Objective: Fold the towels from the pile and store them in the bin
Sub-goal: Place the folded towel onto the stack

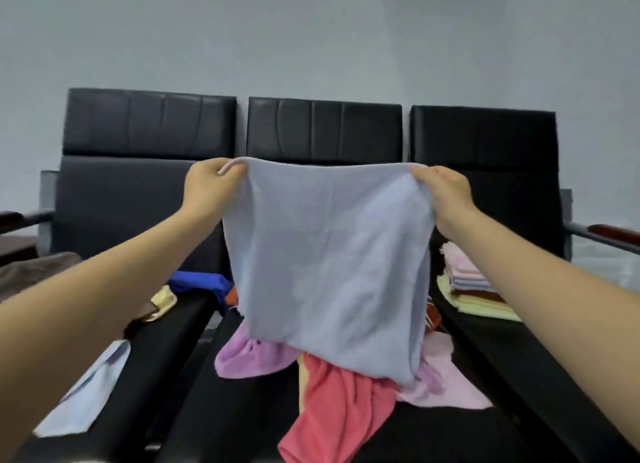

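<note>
Left hand [211,185] pinches top left corner of pale blue towel [329,265]; right hand [441,190] pinches top right corner. Towel hangs spread in air above pile [332,386] on middle black chair [323,130], lower edge draped onto pile. Folded stack [474,289] on right seat; no bin visible.

Risks, as judged:
- Corner slips from pinch: towel drops back onto pile.
- Uneven hold: crooked fold.
- Hanging hem snags pink towel [252,357], drags it along.
</note>
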Available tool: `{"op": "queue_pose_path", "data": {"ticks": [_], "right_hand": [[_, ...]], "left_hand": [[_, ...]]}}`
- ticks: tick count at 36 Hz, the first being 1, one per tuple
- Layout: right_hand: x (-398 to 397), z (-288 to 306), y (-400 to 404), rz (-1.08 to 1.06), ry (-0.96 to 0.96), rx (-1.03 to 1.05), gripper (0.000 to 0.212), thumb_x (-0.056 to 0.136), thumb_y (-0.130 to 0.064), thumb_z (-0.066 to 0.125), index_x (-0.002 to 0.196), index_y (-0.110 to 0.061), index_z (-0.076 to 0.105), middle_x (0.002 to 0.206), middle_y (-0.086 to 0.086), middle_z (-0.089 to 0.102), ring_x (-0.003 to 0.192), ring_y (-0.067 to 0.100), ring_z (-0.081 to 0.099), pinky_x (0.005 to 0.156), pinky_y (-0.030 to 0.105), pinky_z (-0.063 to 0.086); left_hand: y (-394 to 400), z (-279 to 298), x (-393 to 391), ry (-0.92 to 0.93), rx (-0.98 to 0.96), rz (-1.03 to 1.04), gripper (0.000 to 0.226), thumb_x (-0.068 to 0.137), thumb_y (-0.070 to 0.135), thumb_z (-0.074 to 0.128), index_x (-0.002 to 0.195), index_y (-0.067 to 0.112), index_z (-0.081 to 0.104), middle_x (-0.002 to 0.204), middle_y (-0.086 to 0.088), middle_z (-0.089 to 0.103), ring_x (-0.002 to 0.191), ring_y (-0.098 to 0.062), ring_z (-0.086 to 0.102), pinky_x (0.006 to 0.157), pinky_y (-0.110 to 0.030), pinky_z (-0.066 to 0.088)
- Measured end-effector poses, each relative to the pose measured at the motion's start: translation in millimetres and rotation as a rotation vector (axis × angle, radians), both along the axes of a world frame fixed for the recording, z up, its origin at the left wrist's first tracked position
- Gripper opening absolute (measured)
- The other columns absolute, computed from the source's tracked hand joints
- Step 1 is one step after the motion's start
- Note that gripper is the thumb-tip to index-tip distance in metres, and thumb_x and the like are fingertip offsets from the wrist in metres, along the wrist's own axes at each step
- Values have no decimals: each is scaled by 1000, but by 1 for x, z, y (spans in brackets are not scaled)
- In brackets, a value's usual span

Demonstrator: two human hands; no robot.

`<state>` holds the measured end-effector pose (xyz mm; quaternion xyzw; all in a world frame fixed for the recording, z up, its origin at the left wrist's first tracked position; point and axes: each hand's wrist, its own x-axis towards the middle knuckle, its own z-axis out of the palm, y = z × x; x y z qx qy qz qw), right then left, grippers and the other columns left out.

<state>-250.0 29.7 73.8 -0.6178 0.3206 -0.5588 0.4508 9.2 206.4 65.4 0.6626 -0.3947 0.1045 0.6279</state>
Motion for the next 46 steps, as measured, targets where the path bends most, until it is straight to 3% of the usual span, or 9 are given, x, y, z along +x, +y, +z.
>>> {"op": "queue_pose_path", "data": {"ticks": [6, 12, 17, 22, 28, 35, 39, 43, 46], "right_hand": [[-3, 41, 19, 137, -109, 75, 7, 82, -15, 66, 85, -9, 65, 83, 6, 59, 80, 20, 55, 71, 31, 47], [-14, 72, 29, 347, -155, 73, 19, 87, -20, 57, 67, -17, 58, 67, -3, 62, 62, 10, 59, 57, 21, 48], [-22, 84, 27, 380, -169, 117, 24, 88, -15, 53, 64, -15, 54, 55, -4, 57, 51, 11, 54, 49, 15, 45], [-22, 54, 3, 285, 59, 196, 9, 86, -20, 60, 83, -12, 63, 79, 3, 64, 69, 15, 60, 66, 29, 49], [-23, -7, -38, 113, 857, -203, 19, 92, -17, 63, 74, -12, 66, 80, 2, 59, 76, 16, 54, 61, 26, 38], [0, -68, -83, -44, 930, -257, 21, 91, -18, 59, 71, -23, 65, 79, -2, 63, 79, 17, 59, 64, 30, 43], [20, -96, -102, -151, 951, -225, 16, 91, -24, 56, 80, -28, 66, 89, -4, 67, 86, 18, 61, 71, 32, 48], [40, -125, -116, -205, 963, -178, 19, 93, -16, 51, 91, -27, 66, 100, 2, 66, 92, 24, 60, 72, 32, 46], [51, -146, -125, -232, 1065, -95, 28, 94, -15, 51, 117, -25, 63, 126, 9, 59, 117, 30, 51, 90, 37, 47]], "left_hand": [[13, 38, -9, 240, -127, -66, 31, 85, 23, 46, 63, 20, 24, 67, 2, 22, 64, -14, 19, 58, -33, 14], [26, 71, -17, 518, -224, -209, 12, 85, 27, 53, 76, 19, 51, 80, 4, 46, 75, -13, 43, 70, -30, 34], [28, 83, -14, 555, -162, -367, 8, 85, 24, 51, 81, 18, 53, 80, 0, 54, 69, -14, 51, 59, -25, 40], [16, 56, -3, 512, 83, -321, 9, 88, 21, 55, 84, 14, 54, 89, -6, 57, 72, -18, 54, 60, -28, 44], [-11, -16, 24, 128, 386, -186, 11, 91, 17, 63, 98, 13, 71, 85, -1, 65, 78, -14, 59, 66, -25, 48], [-50, -81, 44, 39, 428, -142, 20, 88, 8, 56, 93, 19, 72, 87, 5, 68, 88, -17, 62, 70, -28, 48], [-76, -106, 55, 21, 440, -42, 23, 91, 15, 55, 111, 19, 66, 105, 1, 64, 97, -17, 58, 76, -32, 50], [-97, -126, 62, 29, 487, 41, 30, 93, 17, 52, 122, 17, 61, 118, -1, 62, 101, -18, 54, 80, -31, 45], [-106, -145, 65, 78, 575, 27, 41, 94, 20, 54, 134, 15, 52, 128, -5, 60, 108, -21, 57, 80, -28, 41]]}}
